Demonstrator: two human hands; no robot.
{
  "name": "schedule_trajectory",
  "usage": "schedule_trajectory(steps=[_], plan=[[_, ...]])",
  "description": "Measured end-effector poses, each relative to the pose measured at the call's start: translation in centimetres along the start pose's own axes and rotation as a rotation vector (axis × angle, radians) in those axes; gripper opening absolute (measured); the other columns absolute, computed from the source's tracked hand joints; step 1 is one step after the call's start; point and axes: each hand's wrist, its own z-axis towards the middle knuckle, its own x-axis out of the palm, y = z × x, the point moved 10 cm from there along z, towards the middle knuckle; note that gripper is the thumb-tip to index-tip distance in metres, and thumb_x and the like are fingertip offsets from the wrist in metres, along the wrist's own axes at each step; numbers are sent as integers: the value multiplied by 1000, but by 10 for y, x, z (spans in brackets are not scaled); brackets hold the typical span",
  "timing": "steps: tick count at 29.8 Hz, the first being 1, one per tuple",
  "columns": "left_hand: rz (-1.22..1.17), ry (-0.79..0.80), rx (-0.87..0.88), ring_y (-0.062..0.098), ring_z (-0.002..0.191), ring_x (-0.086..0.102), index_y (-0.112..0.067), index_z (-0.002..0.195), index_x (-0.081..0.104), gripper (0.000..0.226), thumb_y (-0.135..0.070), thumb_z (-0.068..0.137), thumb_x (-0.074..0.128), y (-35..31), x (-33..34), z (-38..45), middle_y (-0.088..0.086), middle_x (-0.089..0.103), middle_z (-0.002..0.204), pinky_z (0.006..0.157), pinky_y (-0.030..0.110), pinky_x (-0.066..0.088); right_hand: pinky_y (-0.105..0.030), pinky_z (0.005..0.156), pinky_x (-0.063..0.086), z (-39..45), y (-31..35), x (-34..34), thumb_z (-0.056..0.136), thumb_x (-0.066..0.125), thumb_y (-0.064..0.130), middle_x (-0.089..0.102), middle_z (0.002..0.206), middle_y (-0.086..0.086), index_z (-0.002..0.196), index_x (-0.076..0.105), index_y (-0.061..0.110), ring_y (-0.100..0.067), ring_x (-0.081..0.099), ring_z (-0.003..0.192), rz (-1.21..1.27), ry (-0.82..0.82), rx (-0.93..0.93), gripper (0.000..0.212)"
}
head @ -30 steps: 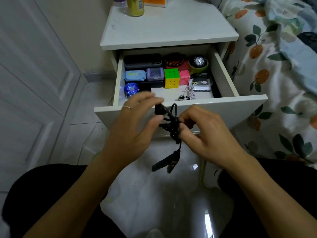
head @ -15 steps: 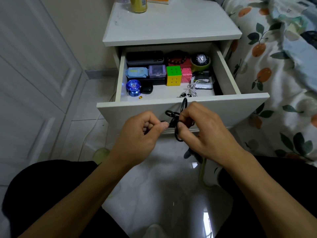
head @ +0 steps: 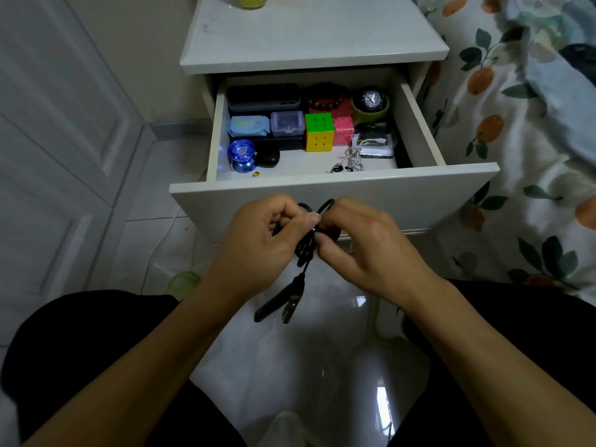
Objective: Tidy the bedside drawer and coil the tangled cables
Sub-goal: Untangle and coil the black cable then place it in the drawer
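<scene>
A black cable point(head: 304, 250) hangs bundled in front of the open white drawer point(head: 332, 195). My left hand point(head: 267, 240) grips its upper loops with curled fingers and thumb. My right hand point(head: 367, 243) pinches the same bundle from the right. Two plug ends point(head: 283, 301) dangle below the hands over the floor. Inside the drawer lie a white tangled cable point(head: 353, 156), a colour cube point(head: 318, 132), a blue yo-yo point(head: 241, 154), a black phone case point(head: 263, 96), a watch point(head: 370, 100) and small boxes.
The white bedside table top point(head: 309, 37) carries a yellow can point(head: 248, 0) at the back. A flower-print bedcover point(head: 522, 124) lies to the right. White panelled doors point(head: 58, 124) stand to the left. Glossy white floor tiles point(head: 309, 366) lie between my knees.
My hands have drawn closer together on the black cable. The plug ends, tucked behind my right hand half a second ago, now hang free below the bundle.
</scene>
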Motion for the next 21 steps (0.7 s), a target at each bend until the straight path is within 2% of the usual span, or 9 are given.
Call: schedule_trajectory(steps=[3, 5, 8, 11, 13, 18, 21], plan=[[-19, -30, 15, 6, 63, 63, -23, 80, 66, 12, -21, 92, 65, -1, -5, 2, -6, 68, 69, 59, 15, 49, -36, 64, 50, 3, -7, -7, 92, 63, 20, 62, 79, -2, 87, 68, 7, -14, 58, 69, 58, -56, 51, 15], [-16, -14, 19, 6, 75, 67, -22, 88, 69, 1, -21, 89, 69, -1, -4, 2, -5, 71, 79, 67, 15, 52, -33, 64, 50, 3, -13, -14, 90, 68, 18, 64, 76, 0, 85, 70, 9, -12, 59, 68, 70, -102, 89, 11], [128, -15, 136, 7, 84, 65, -18, 95, 71, 5, -17, 91, 68, -9, -5, 3, -6, 69, 87, 72, 14, 50, -29, 65, 49, 2, -15, -19, 88, 71, 17, 64, 76, 2, 84, 71, 10, -11, 60, 70, 85, -114, 121, 9], [186, -70, 213, 12, 84, 64, -14, 95, 71, 9, -15, 93, 62, -16, -5, -1, -2, 68, 87, 74, 27, 53, -26, 64, 46, 1, -10, -21, 88, 71, 14, 62, 76, 1, 83, 69, 8, -12, 57, 69, 77, -119, 92, 8], [95, -98, 159, 11, 86, 66, -15, 97, 71, 11, -13, 94, 61, -11, -5, 0, -3, 70, 89, 78, 27, 55, -24, 64, 44, 1, -7, -25, 88, 70, 13, 60, 76, 0, 83, 68, 7, -12, 55, 70, 64, -141, 70, 7], [-136, -135, 35, 9, 91, 70, -18, 101, 71, 17, -7, 95, 60, 0, -1, 3, -5, 74, 93, 80, 18, 53, -23, 66, 42, -1, -2, -35, 87, 69, 8, 58, 78, -3, 85, 67, 4, -15, 53, 72, 87, -219, 39, 5], [-292, -242, -96, 8, 93, 70, -24, 98, 73, 19, -11, 95, 60, 16, -4, -2, -6, 76, 93, 81, 18, 53, -24, 68, 44, -2, 3, -36, 87, 67, 5, 59, 80, -5, 86, 66, 1, -15, 55, 76, 132, -239, 13, 4]])
